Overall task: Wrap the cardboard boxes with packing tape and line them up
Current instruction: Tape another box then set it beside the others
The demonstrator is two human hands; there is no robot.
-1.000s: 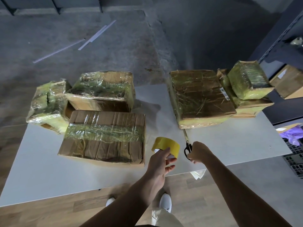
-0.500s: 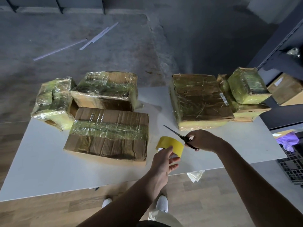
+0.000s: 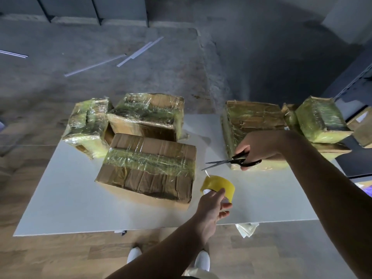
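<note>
Head view: the left hand (image 3: 211,206) grips the tape roll (image 3: 218,185) at six o'clock on the table (image 3: 70,198); the right hand (image 3: 261,147) holds scissors (image 3: 231,161), fingers curled through the handles, blades parted toward nine o'clock; the front box (image 3: 149,168) wears one band, probably unfinished; the other boxes (image 3: 253,117) look wrapped, not lined up.
</note>
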